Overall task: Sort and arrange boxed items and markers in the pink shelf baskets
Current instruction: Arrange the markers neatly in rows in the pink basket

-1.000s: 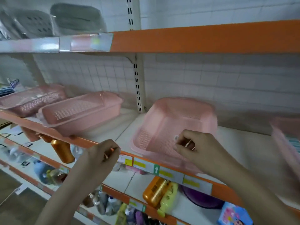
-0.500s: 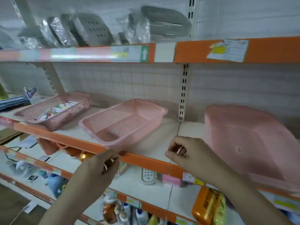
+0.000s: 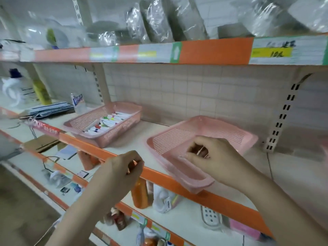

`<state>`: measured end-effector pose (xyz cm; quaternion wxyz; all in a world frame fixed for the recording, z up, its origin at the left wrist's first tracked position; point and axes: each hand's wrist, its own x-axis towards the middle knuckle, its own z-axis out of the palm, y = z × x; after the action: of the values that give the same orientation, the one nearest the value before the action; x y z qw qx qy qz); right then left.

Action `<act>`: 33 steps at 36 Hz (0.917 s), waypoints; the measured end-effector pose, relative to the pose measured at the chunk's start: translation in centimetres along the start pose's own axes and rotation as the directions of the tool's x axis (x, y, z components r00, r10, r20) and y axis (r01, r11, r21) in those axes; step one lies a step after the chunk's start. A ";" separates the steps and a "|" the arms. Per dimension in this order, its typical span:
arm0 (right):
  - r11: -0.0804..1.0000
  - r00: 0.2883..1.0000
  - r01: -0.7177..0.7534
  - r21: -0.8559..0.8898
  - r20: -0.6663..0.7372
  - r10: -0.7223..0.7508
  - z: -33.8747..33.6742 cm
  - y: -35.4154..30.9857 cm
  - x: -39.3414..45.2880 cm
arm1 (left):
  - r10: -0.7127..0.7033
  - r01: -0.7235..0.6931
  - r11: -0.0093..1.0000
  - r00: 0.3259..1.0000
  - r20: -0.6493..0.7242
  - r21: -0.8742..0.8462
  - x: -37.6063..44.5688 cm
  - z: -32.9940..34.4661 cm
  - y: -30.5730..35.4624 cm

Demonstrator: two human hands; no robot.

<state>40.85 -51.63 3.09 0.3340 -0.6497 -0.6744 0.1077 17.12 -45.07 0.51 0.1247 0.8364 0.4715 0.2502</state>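
A pink mesh basket (image 3: 204,139) sits empty on the middle shelf (image 3: 124,144), turned at an angle, with its near corner jutting past the orange shelf edge (image 3: 174,183) and hanging over the bottles below. To its left, well apart, a second pink basket (image 3: 104,125) holds a loose row of markers (image 3: 106,122), and it too sits close to the shelf edge. The right hand (image 3: 213,157) hovers over the empty basket's near side with its fingers (image 3: 195,151) curled inward; they seem to pinch something thin and pale (too small and blurred to name). The left hand (image 3: 122,167) hangs in front of the shelf edge, fingers loosely curled, and I cannot tell whether it holds anything. The main risk, as I judge it, is the overhanging corner: a downward press or a careless tug there could tip the light basket off the shelf. A knock to the second basket could likewise scatter the markers, and whatever the right hand pinches could slip through the mesh.
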 end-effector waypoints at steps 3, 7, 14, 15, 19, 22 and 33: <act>1.000 1.000 0.010 0.016 0.007 -0.010 2.2 -1.0 3.8 | 0.006 -0.006 1.000 1.000 0.021 0.017 2.4 -0.9 -3.2; 1.000 0.999 0.015 0.016 0.047 -0.016 4.6 -2.7 8.9 | 0.006 -0.008 0.997 1.000 0.024 0.083 5.5 -2.9 -8.1; 0.997 0.993 0.047 -0.068 0.112 -0.040 7.6 -5.6 16.9 | -0.042 0.042 0.996 0.999 0.003 0.076 10.3 -6.8 -15.2; 0.996 0.992 0.050 -0.080 0.122 -0.040 8.2 -6.0 18.0 | -0.045 0.045 0.996 0.999 -0.005 0.074 11.1 -7.2 -16.3; 0.992 0.986 0.052 -0.112 0.166 -0.033 10.7 -7.4 21.5 | -0.079 0.077 0.992 0.997 0.018 0.095 15.4 -8.5 -20.6; 0.983 0.982 0.061 -0.175 0.185 -0.028 12.4 -8.3 23.6 | -0.069 0.051 0.986 0.991 0.110 0.158 19.0 -8.5 -23.5; 0.975 0.982 -0.146 -0.166 0.097 0.164 18.2 -10.0 28.6 | 0.055 -0.322 0.911 0.715 0.697 0.258 28.3 -3.1 -30.7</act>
<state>23.95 -20.61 4.00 0.2345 -0.7177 -0.6454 0.1153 5.35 -4.97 -2.04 0.1047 0.9217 0.3419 -0.1506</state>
